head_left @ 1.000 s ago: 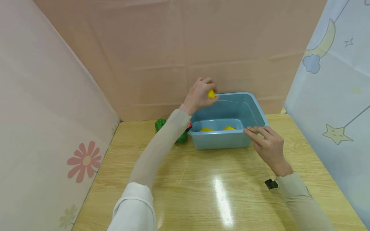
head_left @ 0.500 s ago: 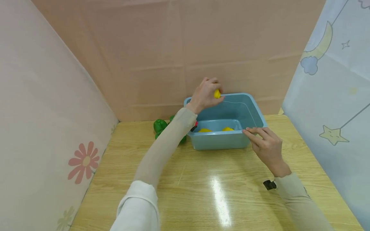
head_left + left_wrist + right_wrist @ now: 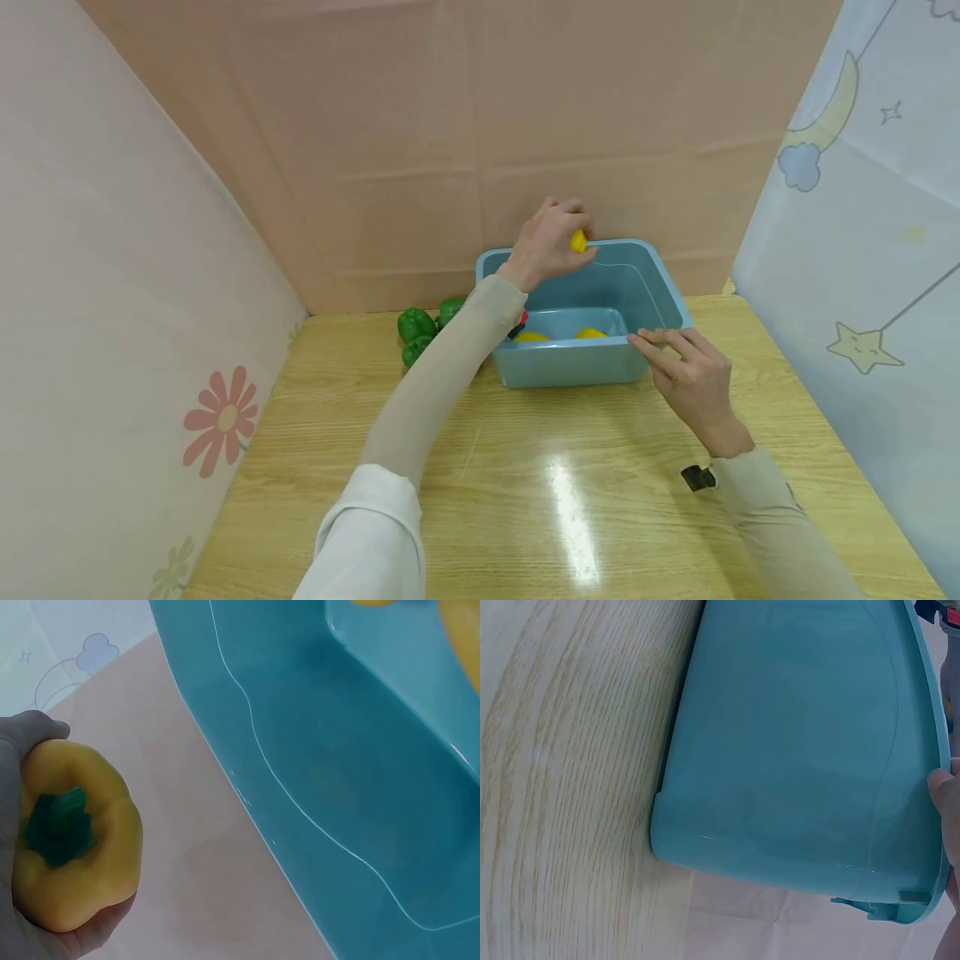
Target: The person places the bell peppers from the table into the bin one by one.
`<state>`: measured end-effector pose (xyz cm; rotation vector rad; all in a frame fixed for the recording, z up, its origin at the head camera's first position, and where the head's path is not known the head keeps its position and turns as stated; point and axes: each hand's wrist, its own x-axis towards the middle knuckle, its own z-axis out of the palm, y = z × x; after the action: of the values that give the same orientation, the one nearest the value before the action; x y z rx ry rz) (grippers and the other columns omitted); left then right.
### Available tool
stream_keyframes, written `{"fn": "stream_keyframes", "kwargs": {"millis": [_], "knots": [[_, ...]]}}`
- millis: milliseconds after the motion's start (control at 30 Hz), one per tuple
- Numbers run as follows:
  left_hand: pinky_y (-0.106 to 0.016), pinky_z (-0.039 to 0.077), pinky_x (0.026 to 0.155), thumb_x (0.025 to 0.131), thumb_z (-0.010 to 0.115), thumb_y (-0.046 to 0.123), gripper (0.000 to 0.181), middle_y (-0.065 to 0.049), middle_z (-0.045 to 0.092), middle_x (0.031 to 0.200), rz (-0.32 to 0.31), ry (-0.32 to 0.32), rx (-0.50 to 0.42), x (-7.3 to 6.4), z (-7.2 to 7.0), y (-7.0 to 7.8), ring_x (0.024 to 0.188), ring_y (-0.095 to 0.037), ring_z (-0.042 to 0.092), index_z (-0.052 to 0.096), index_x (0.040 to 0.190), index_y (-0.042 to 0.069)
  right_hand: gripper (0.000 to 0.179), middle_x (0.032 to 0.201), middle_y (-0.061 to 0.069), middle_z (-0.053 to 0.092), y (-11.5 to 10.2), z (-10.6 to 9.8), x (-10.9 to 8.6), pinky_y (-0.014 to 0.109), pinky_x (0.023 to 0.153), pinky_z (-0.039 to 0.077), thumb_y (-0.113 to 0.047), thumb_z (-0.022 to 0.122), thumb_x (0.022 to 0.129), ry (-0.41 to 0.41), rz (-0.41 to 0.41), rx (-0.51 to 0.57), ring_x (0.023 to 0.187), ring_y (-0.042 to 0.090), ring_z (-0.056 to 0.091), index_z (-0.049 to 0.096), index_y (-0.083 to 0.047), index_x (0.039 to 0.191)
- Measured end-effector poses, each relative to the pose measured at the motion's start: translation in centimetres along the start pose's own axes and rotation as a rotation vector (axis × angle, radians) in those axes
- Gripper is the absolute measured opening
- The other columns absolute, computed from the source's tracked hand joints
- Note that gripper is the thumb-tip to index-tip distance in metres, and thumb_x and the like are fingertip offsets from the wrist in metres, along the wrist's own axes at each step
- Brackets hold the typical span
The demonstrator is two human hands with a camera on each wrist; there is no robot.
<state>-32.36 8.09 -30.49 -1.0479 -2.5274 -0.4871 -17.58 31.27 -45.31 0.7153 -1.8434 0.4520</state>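
1 bin [image 3: 573, 365] | 3 yellow items [image 3: 579, 241] | 3 green peppers [image 3: 416, 324] visible | 2 hands [image 3: 693, 379]

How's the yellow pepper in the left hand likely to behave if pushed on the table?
The yellow pepper would probably roll unevenly, given its rounded, lobed sides. It may slide too, as the table looks smooth and glossy. It is likely fairly stiff: no dent shows with the left hand gripping it.

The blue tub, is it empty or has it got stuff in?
Not empty: in the head view, two yellow things show inside the blue tub.
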Motion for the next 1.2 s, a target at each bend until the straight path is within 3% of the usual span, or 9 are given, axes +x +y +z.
{"fn": "stream_keyframes", "kwargs": {"millis": [200,433,667,967,1200], "knots": [[-0.027,0.054,0.089,0.097,0.076,0.039,0.023,0.002,0.067,0.129,0.006,-0.010,0.001,-0.1,0.1,0.1,0.118,-0.023,0.055,0.076,0.107,0.018,0.034,0.098,0.015,0.080,-0.1,0.1,0.0,0.050,0.047,0.047,0.012,0.079,0.085,0.002,0.004,0.005,0.073,0.040,0.067,0.086,-0.009,0.110],[-0.028,0.050,0.105,0.098,0.078,0.037,0.028,0.000,0.065,0.133,0.020,-0.013,-0.011,-0.3,0.1,-0.4,0.123,-0.022,0.057,0.075,0.116,0.016,0.035,0.098,0.014,0.080,-0.2,0.3,0.1,0.050,0.047,0.048,0.013,0.080,0.083,0.007,0.003,0.010,0.073,0.040,0.067,0.086,-0.009,0.110],[-0.029,0.051,0.102,0.099,0.076,0.040,0.031,0.001,0.065,0.135,0.009,-0.021,0.024,-0.4,-0.2,-0.7,0.121,-0.022,0.058,0.074,0.120,0.017,0.043,0.098,0.014,0.080,-0.1,0.3,0.1,0.051,0.048,0.050,0.016,0.083,0.075,0.000,0.004,-0.005,0.073,0.039,0.067,0.086,-0.010,0.110],[-0.030,0.052,0.103,0.099,0.075,0.040,0.035,0.000,0.064,0.139,-0.018,-0.042,0.041,-1.0,-1.0,-0.9,0.126,-0.023,0.057,0.072,0.126,0.017,0.033,0.098,0.014,0.080,0.2,0.3,0.0,0.048,0.046,0.047,0.010,0.079,0.086,-0.007,0.001,-0.012,0.072,0.038,0.067,0.085,-0.010,0.111],[-0.039,0.051,0.109,0.100,0.070,0.052,0.045,0.004,0.062,0.147,-0.044,-0.062,0.197,-1.3,-1.6,-1.3,0.133,-0.025,0.058,0.069,0.137,0.024,0.033,0.097,0.014,0.080,0.3,0.3,0.2,0.049,0.048,0.049,0.012,0.080,0.085,0.001,-0.007,-0.016,0.073,0.039,0.068,0.086,-0.009,0.110]]}}
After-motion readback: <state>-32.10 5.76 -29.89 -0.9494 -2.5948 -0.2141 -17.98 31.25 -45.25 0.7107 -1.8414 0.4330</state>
